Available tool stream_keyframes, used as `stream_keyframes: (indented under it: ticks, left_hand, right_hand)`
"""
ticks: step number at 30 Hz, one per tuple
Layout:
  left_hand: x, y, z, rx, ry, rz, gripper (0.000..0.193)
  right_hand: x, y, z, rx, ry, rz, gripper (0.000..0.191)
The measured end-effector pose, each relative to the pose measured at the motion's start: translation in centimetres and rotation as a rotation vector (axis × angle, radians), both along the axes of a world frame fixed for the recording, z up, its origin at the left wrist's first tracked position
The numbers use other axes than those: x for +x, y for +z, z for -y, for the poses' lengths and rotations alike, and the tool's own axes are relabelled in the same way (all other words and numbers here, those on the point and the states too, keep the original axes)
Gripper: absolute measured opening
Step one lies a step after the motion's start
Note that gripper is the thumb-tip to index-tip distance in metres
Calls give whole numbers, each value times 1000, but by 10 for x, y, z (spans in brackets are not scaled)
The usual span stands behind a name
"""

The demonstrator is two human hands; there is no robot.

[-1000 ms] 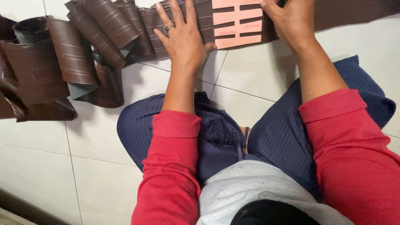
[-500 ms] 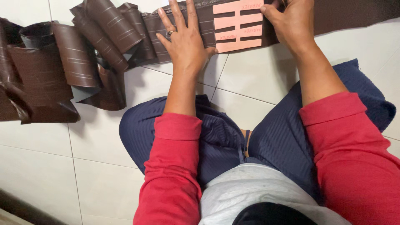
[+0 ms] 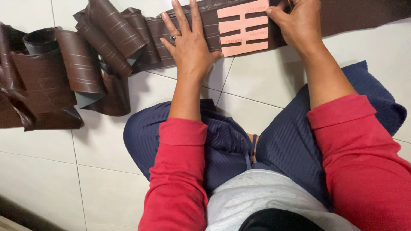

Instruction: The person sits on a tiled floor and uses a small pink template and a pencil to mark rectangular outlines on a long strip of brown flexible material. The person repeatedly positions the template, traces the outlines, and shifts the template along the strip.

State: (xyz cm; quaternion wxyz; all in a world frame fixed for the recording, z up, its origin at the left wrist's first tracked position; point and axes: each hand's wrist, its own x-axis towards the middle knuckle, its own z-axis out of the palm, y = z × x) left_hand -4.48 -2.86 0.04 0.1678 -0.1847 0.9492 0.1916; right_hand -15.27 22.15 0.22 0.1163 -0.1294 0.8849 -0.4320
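While the pink card stencil with long slots (image 3: 242,26) lies flat on the long strip of dark brown leather-like sheet (image 3: 188,34), which runs across the white tiled floor (image 3: 257,81) in front of the seated person, little has shifted from half a second ago: stencil and both hands hold much the same places. That steadiness suggests the template is being kept pinned for marking rather than moved along. The left hand (image 3: 191,45), fingers spread wide and a ring on one, presses palm-down on the strip just beside the stencil's left edge. The right hand (image 3: 298,21) rests on the stencil's right edge, fingers bent; a thin object seems to sit at its fingertips by the top of the frame, but what it is cannot be told.

To the left, the strip curls into a heap of loose brown coils bearing pale scored lines (image 3: 77,68), resting on the tiles and reaching near the left hand. These springy curls look likely to roll back over the flat stretch if released. Crossed legs in dark blue trousers (image 3: 291,141) and red sleeves (image 3: 180,171) fill the foreground.
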Motion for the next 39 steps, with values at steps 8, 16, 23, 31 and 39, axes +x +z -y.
stream_keyframes:
  ticks: [8, 16, 23, 31, 39]
  left_hand:
    - [0, -3, 1, -3, -6, 15, 151]
    - [1, -10, -2, -17, 0, -28, 152]
    - [2, -11, -2, -21, -4, -33, 151]
    - [1, -11, -3, -22, -4, -20, 151]
    - [0, -1, -2, 1, 12, -41, 152]
  right_hand:
    - [0, 2, 0, 47, 48, -64, 11]
    - [0, 2, 1, 91, 20, -24, 12]
    - [1, -2, -4, 79, 70, -105, 12]
    - [1, -5, -6, 52, 50, -77, 14]
    - [1, -3, -3, 64, 26, -47, 13]
